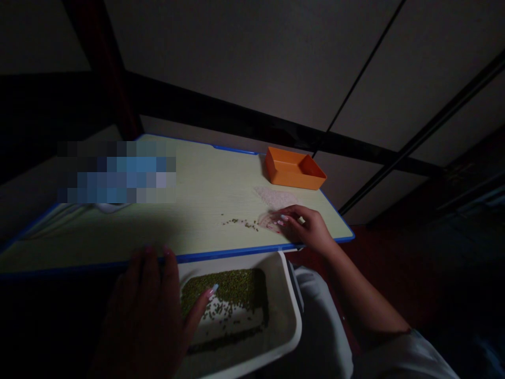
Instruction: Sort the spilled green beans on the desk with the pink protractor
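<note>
My right hand (303,223) is over the right part of the table, thumb and finger bent together in a pinch. What sits between the tips is too small to make out. Beside those tips lie a pale patch with reddish lines (269,222) and a scatter of green beans (246,223). Just beyond is a spread of pale, rice-like grains (276,197). My left hand (148,305) is open across the left side of a white bin (290,316), fingers stretched toward the table edge and thumb over the inside. Many green beans (236,284) cover the bin's floor.
An orange open box (295,171) stands at the table's back right. The pale table (197,184) has a blue edge. A blurred-out blue object (130,173) lies at the left. Behind rise dark panels (244,68); the lighting is dim.
</note>
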A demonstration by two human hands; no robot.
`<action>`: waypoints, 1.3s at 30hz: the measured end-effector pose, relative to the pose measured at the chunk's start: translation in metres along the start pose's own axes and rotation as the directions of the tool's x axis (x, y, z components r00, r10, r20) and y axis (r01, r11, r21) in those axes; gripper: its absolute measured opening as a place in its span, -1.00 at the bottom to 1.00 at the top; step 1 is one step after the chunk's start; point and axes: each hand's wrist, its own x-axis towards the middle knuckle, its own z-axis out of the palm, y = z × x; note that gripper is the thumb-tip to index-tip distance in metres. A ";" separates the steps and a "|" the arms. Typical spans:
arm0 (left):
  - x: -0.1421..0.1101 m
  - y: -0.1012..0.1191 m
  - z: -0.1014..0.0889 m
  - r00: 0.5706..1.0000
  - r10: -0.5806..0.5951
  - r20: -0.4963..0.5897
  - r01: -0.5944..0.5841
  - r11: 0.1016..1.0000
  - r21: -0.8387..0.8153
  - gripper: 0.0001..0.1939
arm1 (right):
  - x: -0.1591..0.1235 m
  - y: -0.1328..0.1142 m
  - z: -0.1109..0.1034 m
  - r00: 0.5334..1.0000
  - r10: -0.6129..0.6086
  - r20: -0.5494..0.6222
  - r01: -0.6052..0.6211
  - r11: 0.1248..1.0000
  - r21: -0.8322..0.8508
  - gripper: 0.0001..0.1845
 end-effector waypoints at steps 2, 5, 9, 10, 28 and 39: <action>0.000 0.000 0.000 1.000 0.014 -0.007 -0.014 1.000 0.004 -0.06 | 0.000 0.002 -0.001 1.000 0.004 -0.002 -0.004 1.000 -0.016 -0.79; 0.000 0.000 0.000 1.000 0.018 0.007 -0.018 1.000 0.014 -0.06 | 0.001 0.004 -0.001 1.000 0.015 -0.019 -0.016 0.998 -0.053 -0.80; -0.001 -0.001 0.001 1.000 0.009 0.003 -0.009 1.000 0.008 -0.08 | 0.004 0.005 0.000 0.999 0.034 -0.040 -0.038 0.995 -0.094 -0.79; -0.001 -0.001 0.000 1.000 0.009 -0.001 -0.009 1.000 0.006 -0.08 | 0.005 0.005 0.001 0.999 0.033 -0.037 -0.036 0.995 -0.095 -0.79; 0.001 0.001 -0.004 0.998 -0.013 0.064 0.013 1.000 -0.001 -0.12 | 0.022 0.006 0.011 0.996 -0.090 0.008 0.090 0.996 0.022 -0.82; 0.004 0.001 -0.005 1.000 0.024 0.014 -0.025 0.998 0.061 -0.13 | -0.003 0.004 -0.008 0.996 -0.093 -0.012 0.093 0.996 0.000 -0.83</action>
